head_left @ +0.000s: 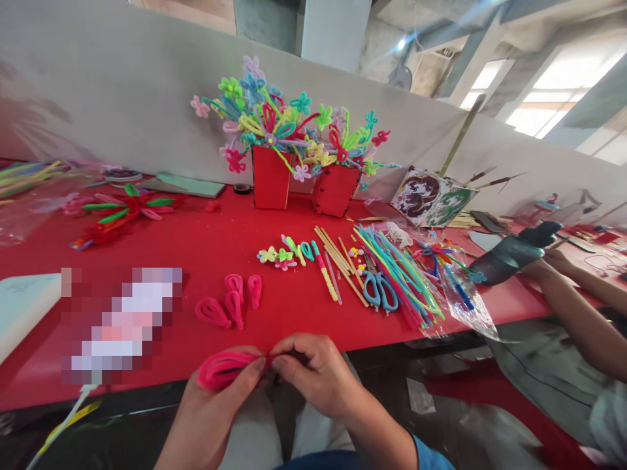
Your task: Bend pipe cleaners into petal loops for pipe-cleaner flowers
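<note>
A pink pipe cleaner [223, 369], bent into several long loops, is pinched between the thumb and fingers of my left hand [225, 398]. My right hand [313, 372] closes its thumb and forefinger on the gathered end of the same pipe cleaner, right beside the left fingertips. Both hands are just off the table's front edge, above my lap. Beyond them on the red table [186, 254] lie several pink pipe-cleaner loops [234, 300], separate from the piece in my hands.
Blue-handled scissors [379, 292], wooden sticks [337, 261] and a bundle of coloured pipe cleaners [401, 277] lie to the right. Behind stand red boxes [271, 179] of pipe-cleaner flowers [274, 124]. A blurred-out item with a cable [73, 411] is left. Another person's arm [568, 307] reaches in right.
</note>
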Action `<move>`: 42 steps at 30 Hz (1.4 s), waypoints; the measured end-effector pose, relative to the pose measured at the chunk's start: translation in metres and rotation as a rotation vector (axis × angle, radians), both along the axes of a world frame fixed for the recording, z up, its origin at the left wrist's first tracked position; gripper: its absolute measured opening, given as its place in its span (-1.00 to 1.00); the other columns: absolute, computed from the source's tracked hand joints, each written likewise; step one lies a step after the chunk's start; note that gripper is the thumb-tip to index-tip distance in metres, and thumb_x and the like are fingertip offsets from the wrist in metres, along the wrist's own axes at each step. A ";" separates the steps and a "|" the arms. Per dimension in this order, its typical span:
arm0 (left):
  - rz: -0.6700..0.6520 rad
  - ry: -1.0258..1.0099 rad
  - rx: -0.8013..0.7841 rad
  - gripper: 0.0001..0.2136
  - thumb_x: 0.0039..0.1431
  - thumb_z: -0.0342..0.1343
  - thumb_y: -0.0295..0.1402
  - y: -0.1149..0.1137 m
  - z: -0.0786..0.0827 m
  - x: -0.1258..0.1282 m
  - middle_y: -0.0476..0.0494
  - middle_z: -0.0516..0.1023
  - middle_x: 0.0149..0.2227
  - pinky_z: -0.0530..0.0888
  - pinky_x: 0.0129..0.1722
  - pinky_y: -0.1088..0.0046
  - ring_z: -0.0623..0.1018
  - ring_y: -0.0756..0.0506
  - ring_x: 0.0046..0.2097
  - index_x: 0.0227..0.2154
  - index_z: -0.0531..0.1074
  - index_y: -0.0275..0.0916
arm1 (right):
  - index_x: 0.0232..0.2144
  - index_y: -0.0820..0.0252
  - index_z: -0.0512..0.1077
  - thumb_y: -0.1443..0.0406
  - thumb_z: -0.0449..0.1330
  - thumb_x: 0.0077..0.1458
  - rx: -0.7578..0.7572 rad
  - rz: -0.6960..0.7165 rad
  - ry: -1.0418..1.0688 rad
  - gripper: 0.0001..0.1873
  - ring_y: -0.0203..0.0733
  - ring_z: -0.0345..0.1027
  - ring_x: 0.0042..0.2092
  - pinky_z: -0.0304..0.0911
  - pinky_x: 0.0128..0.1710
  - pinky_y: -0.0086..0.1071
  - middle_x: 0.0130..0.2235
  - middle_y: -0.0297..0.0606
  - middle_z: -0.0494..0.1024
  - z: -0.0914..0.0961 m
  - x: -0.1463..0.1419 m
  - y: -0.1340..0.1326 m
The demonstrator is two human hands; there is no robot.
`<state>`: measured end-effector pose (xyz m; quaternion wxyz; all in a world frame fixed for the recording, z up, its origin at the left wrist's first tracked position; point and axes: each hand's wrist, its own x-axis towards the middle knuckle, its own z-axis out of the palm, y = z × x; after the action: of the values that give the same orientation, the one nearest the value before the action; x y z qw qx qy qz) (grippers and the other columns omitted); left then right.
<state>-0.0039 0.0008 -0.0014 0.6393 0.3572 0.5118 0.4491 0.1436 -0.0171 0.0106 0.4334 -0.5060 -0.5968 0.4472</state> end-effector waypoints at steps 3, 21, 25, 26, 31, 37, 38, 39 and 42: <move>-0.132 0.141 0.101 -0.83 -0.20 0.30 -0.23 0.000 0.001 -0.002 -0.06 0.59 -0.51 0.48 -0.38 0.53 0.52 -0.09 -0.40 -0.54 0.53 -0.21 | -0.45 0.27 0.49 0.36 0.08 0.06 0.010 -0.022 -0.087 -0.81 -0.38 0.27 -0.48 0.12 -0.49 -0.58 -0.53 -0.35 0.44 0.003 0.003 0.000; -0.123 -0.041 0.003 -0.85 -0.34 0.33 -0.30 -0.011 0.019 0.004 -0.05 0.46 -0.66 0.39 -0.56 0.52 0.41 -0.03 -0.55 -0.69 0.50 -0.23 | -0.57 0.25 0.27 -0.05 0.23 -0.18 -0.449 0.260 0.426 -0.53 -0.48 0.10 -0.65 0.07 -0.66 -0.60 -0.66 -0.48 0.25 0.001 0.010 0.006; -0.004 -0.126 -0.138 -0.82 -0.42 0.38 -0.32 -0.007 0.010 0.004 -0.03 0.50 -0.64 0.43 -0.58 0.51 0.46 -0.04 -0.54 -0.69 0.50 -0.20 | -0.47 0.23 0.34 0.09 0.08 0.08 -0.015 -0.018 0.206 -0.69 -0.41 0.23 -0.54 0.20 -0.52 -0.53 -0.55 -0.37 0.36 -0.003 0.004 0.000; 0.013 -0.149 -0.164 -0.82 -0.42 0.38 -0.32 -0.006 0.009 0.004 -0.03 0.50 -0.64 0.44 -0.58 0.51 0.46 -0.04 -0.54 -0.69 0.49 -0.21 | -0.43 0.23 0.37 0.17 0.05 0.13 0.164 -0.086 0.077 -0.75 -0.37 0.29 -0.46 0.25 -0.44 -0.50 -0.49 -0.32 0.41 -0.002 0.003 -0.002; 0.038 -0.231 -0.233 -0.79 -0.44 0.39 -0.31 -0.004 0.016 0.007 0.00 0.48 -0.66 0.45 -0.57 0.56 0.43 0.01 -0.56 -0.70 0.48 -0.24 | -0.31 0.20 0.44 0.29 0.06 0.17 0.680 -0.140 -0.356 -0.83 -0.31 0.39 -0.29 0.31 -0.29 -0.49 -0.33 -0.21 0.52 0.000 0.003 -0.006; 0.021 -0.241 -0.264 -0.75 -0.49 0.42 -0.29 -0.009 0.026 0.009 0.02 0.46 -0.68 0.42 -0.60 0.59 0.41 0.03 -0.57 -0.71 0.46 -0.25 | -0.38 0.19 0.46 0.28 0.05 0.18 0.800 -0.166 -0.449 -0.80 -0.33 0.40 -0.38 0.31 -0.33 -0.50 -0.41 -0.25 0.53 0.003 0.006 -0.003; 0.012 -0.242 -0.246 -0.75 -0.46 0.42 -0.29 -0.010 0.026 0.009 0.02 0.46 -0.68 0.42 -0.60 0.59 0.40 0.03 -0.57 -0.71 0.46 -0.25 | -0.39 0.20 0.45 0.29 0.05 0.18 0.805 -0.169 -0.444 -0.80 -0.33 0.39 -0.38 0.30 -0.33 -0.50 -0.41 -0.26 0.53 0.003 0.005 -0.003; 0.007 -0.241 -0.228 -0.76 -0.44 0.41 -0.28 -0.011 0.024 0.010 0.02 0.46 -0.67 0.42 -0.59 0.59 0.40 0.03 -0.57 -0.70 0.46 -0.24 | -0.40 0.20 0.45 0.30 0.04 0.17 0.796 -0.174 -0.434 -0.79 -0.33 0.39 -0.38 0.30 -0.32 -0.50 -0.42 -0.26 0.53 0.003 0.004 -0.004; 0.018 -0.231 -0.180 -0.77 -0.44 0.41 -0.27 -0.012 0.019 0.009 0.02 0.47 -0.66 0.44 -0.56 0.57 0.42 0.01 -0.55 -0.69 0.48 -0.22 | -0.46 0.22 0.43 0.32 0.05 0.15 0.690 -0.171 -0.368 -0.79 -0.33 0.35 -0.42 0.27 -0.35 -0.51 -0.49 -0.28 0.50 0.005 0.000 -0.007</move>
<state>0.0056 -0.0112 0.0178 0.7195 0.2398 0.4761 0.4452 0.1440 -0.0237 0.0157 0.4996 -0.4503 -0.7351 0.0850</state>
